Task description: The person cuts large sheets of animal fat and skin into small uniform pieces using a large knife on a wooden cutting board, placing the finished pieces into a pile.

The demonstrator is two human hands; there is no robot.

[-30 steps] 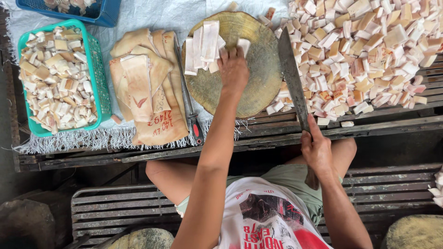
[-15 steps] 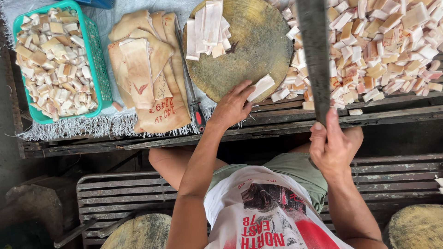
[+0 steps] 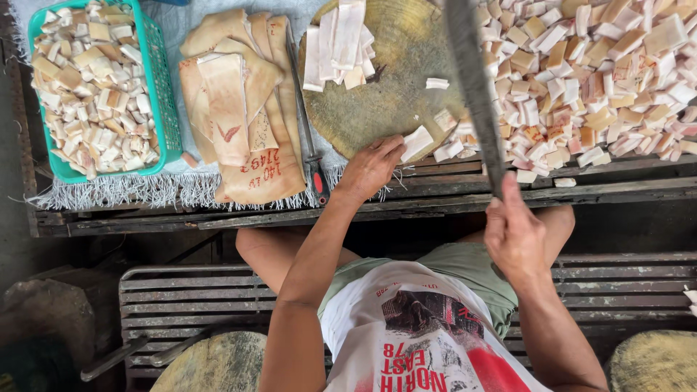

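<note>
The left hand (image 3: pixel 374 167) pinches a pale, squarish slab piece (image 3: pixel 417 141) at the round wooden chopping block's (image 3: pixel 406 80) near edge, while the right hand (image 3: pixel 514 236) grips a long grey cleaver (image 3: pixel 473 80) raised just beside it.

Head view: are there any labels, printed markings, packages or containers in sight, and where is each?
Red stamped marking: on the lowest pale slab in the stack left of the round chopping block.
Small red mark: on the upper slab.
Green plastic basket: far left, rectangular, mesh-walled, filled with pale cubes.
No screens or signs.
</note>
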